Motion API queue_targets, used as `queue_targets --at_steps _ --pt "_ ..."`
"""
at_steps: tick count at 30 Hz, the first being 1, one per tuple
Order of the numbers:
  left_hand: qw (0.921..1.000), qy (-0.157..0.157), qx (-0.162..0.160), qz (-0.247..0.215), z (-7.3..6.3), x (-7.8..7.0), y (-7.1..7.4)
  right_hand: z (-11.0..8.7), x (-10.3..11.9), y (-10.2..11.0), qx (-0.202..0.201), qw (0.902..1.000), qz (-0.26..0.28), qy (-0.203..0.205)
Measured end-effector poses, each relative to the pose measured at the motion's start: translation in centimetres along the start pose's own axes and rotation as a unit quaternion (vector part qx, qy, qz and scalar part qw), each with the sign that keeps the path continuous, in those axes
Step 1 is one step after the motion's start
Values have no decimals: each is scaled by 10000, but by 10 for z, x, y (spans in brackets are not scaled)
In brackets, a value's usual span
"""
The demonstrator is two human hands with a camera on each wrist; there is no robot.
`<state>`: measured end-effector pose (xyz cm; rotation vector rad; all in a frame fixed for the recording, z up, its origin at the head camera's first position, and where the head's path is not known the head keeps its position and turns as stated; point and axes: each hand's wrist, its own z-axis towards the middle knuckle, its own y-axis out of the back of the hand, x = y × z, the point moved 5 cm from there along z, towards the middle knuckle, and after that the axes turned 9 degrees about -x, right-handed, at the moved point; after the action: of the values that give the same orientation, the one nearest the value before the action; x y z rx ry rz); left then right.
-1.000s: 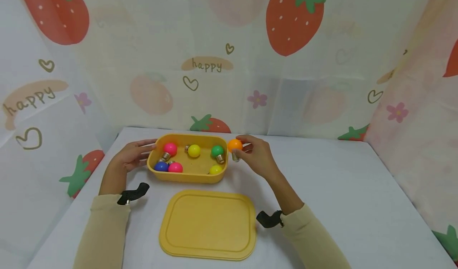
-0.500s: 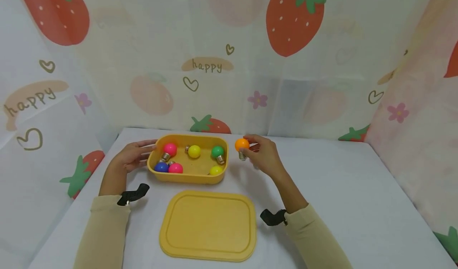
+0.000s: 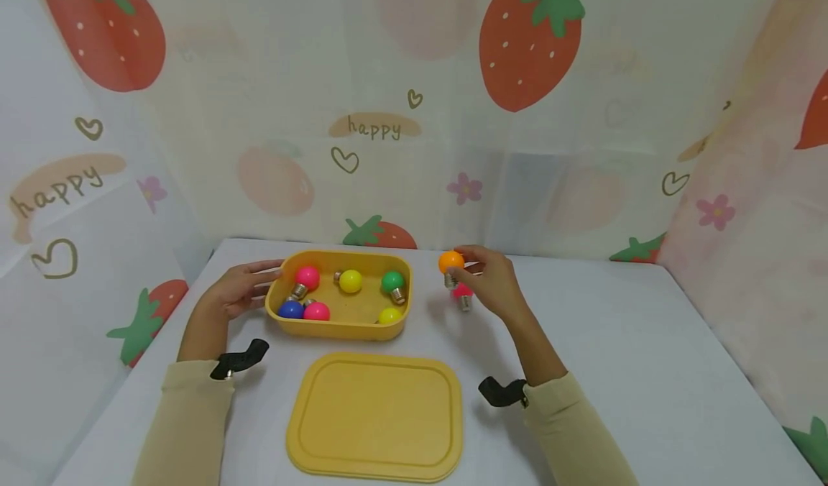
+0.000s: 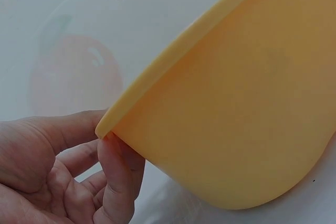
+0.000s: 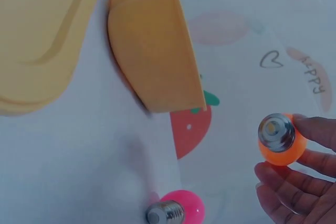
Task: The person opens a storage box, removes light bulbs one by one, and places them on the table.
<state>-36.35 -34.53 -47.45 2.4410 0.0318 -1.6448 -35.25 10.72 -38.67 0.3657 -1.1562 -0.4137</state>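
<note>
My right hand [image 3: 491, 279] pinches an orange light bulb [image 3: 451, 262] by its round part, held above the table to the right of the yellow box [image 3: 343, 329]. In the right wrist view, the metal base of the orange bulb [image 5: 283, 142] faces the camera. Below that hand, a pink bulb [image 3: 462, 293] lies on the table, partly covered by the fingers in the head view. At the box's left end my left hand [image 3: 241, 290] holds the rim, with fingertips at its edge. Inside the box lie pink, yellow, green and blue bulbs [image 3: 291, 309].
A flat yellow lid [image 3: 375, 418] lies on the white table [image 3: 614, 371] in front of the box. A strawberry-print curtain [image 3: 388, 184] hangs along the back and sides. Black wrist mounts [image 3: 501, 392] are on both sleeves.
My right hand has moved right, away from the box, carrying the orange bulb. The pink bulb beneath it has come into view. The left hand stays at the box.
</note>
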Motion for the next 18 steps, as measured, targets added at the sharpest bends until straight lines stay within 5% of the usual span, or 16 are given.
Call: queue_targets --at_steps 18 --pt "9999 -80 2 149 1 2 1 11 -37 37 111 9975 -264 -651"
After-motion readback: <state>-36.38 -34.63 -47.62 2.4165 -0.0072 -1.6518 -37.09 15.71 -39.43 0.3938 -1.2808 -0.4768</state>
